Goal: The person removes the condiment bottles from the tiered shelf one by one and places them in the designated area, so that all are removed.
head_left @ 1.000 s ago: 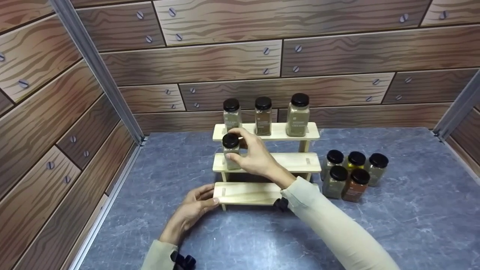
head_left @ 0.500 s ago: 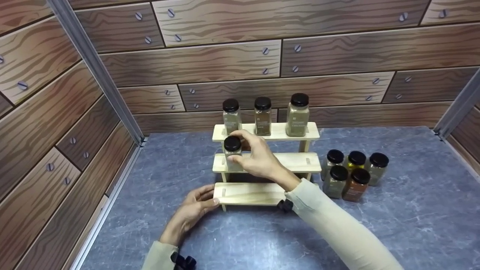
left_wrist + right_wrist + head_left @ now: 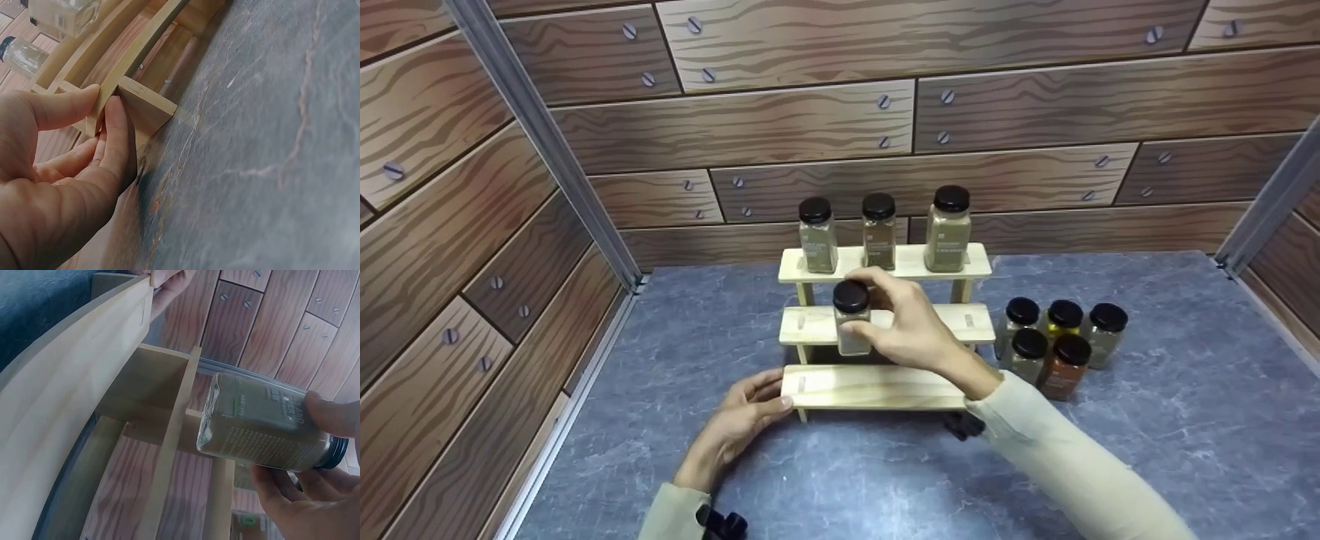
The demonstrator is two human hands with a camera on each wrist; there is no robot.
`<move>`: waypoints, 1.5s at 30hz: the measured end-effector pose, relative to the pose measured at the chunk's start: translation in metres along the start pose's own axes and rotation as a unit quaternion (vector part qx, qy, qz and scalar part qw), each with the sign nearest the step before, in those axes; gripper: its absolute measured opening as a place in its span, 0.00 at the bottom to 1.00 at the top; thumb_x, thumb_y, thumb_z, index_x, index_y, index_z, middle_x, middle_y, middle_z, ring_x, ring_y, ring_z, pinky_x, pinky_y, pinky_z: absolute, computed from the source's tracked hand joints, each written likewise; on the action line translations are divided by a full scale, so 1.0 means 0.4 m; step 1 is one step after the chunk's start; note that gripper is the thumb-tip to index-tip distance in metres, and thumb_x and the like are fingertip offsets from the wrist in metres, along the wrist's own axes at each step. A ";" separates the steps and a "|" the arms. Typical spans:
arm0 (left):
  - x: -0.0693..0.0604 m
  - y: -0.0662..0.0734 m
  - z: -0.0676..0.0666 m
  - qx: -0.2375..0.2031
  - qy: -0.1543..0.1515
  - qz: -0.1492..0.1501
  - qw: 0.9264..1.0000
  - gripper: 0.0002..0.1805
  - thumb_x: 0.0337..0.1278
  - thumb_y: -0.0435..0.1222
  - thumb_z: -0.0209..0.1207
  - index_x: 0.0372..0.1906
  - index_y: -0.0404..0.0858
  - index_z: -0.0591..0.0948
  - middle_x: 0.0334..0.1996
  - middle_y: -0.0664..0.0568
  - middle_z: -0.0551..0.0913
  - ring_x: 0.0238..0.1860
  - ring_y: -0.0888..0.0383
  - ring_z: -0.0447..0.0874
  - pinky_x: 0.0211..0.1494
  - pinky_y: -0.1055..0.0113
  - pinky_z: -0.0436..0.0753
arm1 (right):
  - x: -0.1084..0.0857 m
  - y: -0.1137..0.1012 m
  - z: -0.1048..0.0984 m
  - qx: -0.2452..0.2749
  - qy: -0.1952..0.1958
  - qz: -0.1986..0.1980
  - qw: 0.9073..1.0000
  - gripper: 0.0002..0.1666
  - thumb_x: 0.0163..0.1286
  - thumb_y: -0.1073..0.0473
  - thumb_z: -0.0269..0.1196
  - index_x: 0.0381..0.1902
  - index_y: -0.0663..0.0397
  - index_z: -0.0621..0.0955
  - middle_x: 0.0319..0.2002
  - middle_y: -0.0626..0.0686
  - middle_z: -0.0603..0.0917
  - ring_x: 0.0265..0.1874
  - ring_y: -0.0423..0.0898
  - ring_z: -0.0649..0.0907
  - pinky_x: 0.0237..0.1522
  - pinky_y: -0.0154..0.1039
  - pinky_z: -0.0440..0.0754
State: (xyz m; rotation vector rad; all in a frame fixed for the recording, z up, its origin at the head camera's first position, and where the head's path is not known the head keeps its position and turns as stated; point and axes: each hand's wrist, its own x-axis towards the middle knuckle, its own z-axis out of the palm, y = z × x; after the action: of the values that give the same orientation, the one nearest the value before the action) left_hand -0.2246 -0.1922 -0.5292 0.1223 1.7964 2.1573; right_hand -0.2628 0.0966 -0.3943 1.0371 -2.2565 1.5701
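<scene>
My right hand [image 3: 911,322] grips a glass spice jar [image 3: 853,337] with a black lid, thumb on one side and fingers on the other. In the head view the jar is in front of the middle shelf of a three-step wooden spice rack [image 3: 885,386]. The right wrist view shows the jar [image 3: 253,422] with printed text and a gap between its base and the shelf boards. At the lower step's left end, my left hand [image 3: 742,412] pinches the board's edge. Close up, the left wrist view has thumb and fingers of this hand [image 3: 73,163] on both faces of the board.
Three spice jars stand on the top shelf: a left one [image 3: 817,244], a brown one [image 3: 879,240] and a taller one [image 3: 949,236]. Several more jars, including a reddish one [image 3: 1065,371], cluster on the grey marbled table [image 3: 847,480] right of the rack. Wood-patterned walls [image 3: 802,127] enclose the table.
My right hand has drawn the jar off the left end of the middle shelf, rightward and toward me. The left hand keeps its hold on the lower step.
</scene>
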 end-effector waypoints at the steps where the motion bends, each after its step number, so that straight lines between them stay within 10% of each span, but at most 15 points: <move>1: -0.001 0.000 0.000 0.001 0.000 0.000 1.000 0.38 0.68 0.23 0.62 0.78 0.17 0.58 0.75 0.22 0.65 0.60 0.53 0.83 0.68 0.66 0.86 | -0.006 -0.002 -0.006 0.002 -0.001 0.002 1.000 0.33 0.60 0.71 0.77 0.63 0.64 0.80 0.53 0.60 0.88 0.50 0.53 0.90 0.60 0.39 0.90; 45: -0.002 0.001 0.007 -0.005 0.014 -0.003 1.000 0.40 0.66 0.21 0.62 0.78 0.17 0.57 0.74 0.21 0.65 0.58 0.54 0.84 0.66 0.66 0.88 | -0.227 -0.031 -0.309 -0.059 0.094 0.027 0.993 0.38 0.55 0.77 0.78 0.65 0.66 0.80 0.52 0.60 0.90 0.47 0.39 0.90 0.53 0.32 0.91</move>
State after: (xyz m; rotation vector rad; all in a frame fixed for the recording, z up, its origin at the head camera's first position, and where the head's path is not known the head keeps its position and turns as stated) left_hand -0.2232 -0.1900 -0.5283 0.0841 1.7981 2.1749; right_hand -0.2154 0.2423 -0.3817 0.7700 -2.2346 1.4656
